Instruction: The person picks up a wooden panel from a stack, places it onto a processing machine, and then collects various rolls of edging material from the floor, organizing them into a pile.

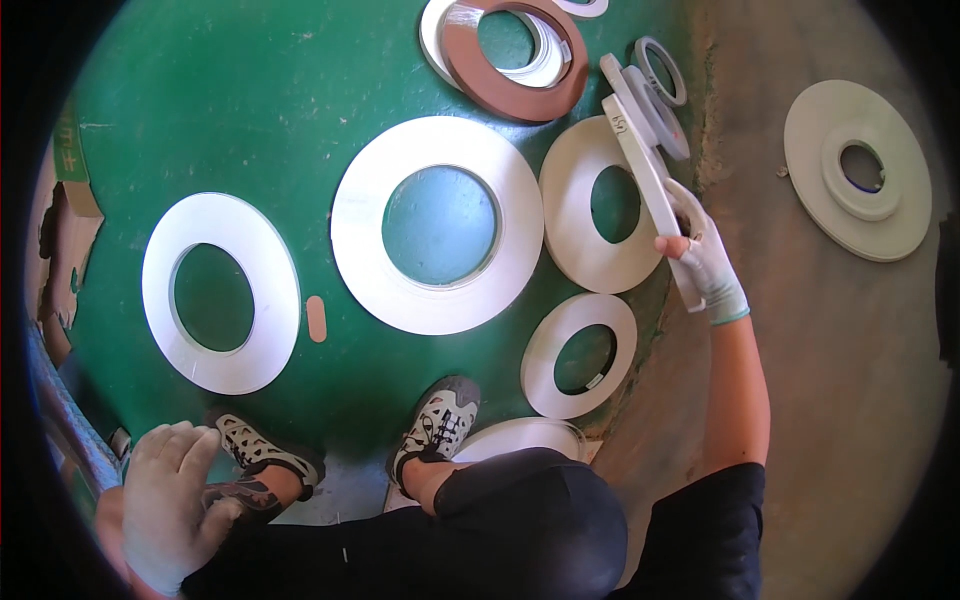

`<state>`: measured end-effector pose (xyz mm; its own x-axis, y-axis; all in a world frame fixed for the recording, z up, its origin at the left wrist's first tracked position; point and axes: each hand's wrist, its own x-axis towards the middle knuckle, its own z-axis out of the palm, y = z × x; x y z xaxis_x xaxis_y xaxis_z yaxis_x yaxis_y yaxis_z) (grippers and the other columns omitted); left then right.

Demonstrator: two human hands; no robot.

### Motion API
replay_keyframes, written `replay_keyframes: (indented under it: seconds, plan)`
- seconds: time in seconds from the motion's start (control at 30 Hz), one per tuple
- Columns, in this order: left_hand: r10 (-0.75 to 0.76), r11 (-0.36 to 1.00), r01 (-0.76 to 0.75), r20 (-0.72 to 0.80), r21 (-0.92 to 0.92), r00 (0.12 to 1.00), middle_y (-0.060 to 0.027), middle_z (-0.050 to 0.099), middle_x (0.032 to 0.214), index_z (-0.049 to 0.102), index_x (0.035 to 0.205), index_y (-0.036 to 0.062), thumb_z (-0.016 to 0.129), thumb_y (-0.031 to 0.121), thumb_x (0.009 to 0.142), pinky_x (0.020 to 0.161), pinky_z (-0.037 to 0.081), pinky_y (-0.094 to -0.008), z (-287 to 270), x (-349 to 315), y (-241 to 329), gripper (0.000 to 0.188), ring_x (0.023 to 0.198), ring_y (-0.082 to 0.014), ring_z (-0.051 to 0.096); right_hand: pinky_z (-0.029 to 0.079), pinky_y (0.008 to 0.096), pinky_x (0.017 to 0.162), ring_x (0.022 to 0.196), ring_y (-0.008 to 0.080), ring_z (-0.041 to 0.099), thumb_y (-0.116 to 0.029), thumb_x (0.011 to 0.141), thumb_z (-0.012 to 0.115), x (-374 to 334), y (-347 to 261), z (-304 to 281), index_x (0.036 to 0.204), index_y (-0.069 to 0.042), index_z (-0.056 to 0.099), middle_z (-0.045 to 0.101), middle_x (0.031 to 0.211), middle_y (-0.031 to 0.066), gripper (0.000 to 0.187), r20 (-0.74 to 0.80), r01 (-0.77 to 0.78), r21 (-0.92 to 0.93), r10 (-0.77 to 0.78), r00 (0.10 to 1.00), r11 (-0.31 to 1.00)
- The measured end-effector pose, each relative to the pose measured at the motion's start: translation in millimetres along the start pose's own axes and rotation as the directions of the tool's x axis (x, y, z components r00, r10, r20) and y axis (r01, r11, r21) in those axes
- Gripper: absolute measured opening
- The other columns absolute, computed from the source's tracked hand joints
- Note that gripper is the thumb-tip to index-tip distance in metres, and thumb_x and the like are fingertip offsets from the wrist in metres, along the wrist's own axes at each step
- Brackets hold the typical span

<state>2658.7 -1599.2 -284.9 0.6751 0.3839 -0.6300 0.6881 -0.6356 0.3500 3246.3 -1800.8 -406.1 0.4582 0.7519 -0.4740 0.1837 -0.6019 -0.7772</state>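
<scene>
My right hand (704, 252), in a pale glove with the thumb tip bare, grips a flat white roll of banding tape (643, 172) by its edge. The roll stands tilted, nearly edge-on, with handwriting on its rim. Partly behind it lies a cream roll (565, 205) on the green floor; narrower grey-white rolls (655, 112) are just beyond. My left hand (175, 495), also gloved, hangs at the lower left near my shoe, fingers stretched out and holding nothing. Whether the held roll's lower edge touches the floor, I cannot tell.
A large white roll (362, 230) lies centrally, with another white roll (165, 270) to its left. A brown roll (470, 60) rests on white ones at the top. A smaller roll (540, 360) is near my shoe (437, 425). Torn cardboard (75, 225) borders the left; stacked rolls (815, 150) stand right.
</scene>
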Motion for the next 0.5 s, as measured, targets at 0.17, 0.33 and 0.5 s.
replay_keyframes:
  seconds: [0.17,0.33,0.5]
  plan:
    - [0.068,0.998,-0.068,-0.012,-0.012,0.998,-0.0271,0.06,0.129,0.058,0.133,-0.0035,0.077,0.019,0.066,0.109,0.042,-0.055,-11,18,3,0.074,0.123,-0.0492,0.055,0.037,0.0348,0.114,0.129,0.0244,0.053,-0.052,0.062,0.094,-35,-15,44,0.158,-0.001,0.037,0.056,0.14,0.0154,0.122,-0.023,0.006,-0.097,-0.008,1.0,0.995]
    - [0.096,0.995,-0.096,0.036,-0.004,0.995,-0.027,0.06,0.13,0.058,0.134,-0.0033,0.078,0.016,0.065,0.109,0.042,-0.0543,-12,24,8,0.074,0.123,-0.0486,0.055,0.034,0.0375,0.119,0.143,0.0298,0.044,-0.054,0.064,0.094,-69,19,90,0.156,0.003,0.035,0.049,0.149,0.0208,0.124,-0.058,0.213,-0.227,-0.231,0.971,0.95]
    - [0.063,0.998,-0.063,0.004,-0.013,0.998,-0.0277,0.059,0.131,0.056,0.137,-0.0036,0.081,0.009,0.065,0.11,0.043,-0.0535,-7,3,2,0.076,0.124,-0.0477,0.055,0.044,0.0522,0.108,0.119,0.0476,0.056,-0.046,0.06,0.089,-80,35,144,0.154,0.002,0.036,0.055,0.127,0.03,0.118,0.087,0.155,-0.581,-0.128,0.988,0.799]
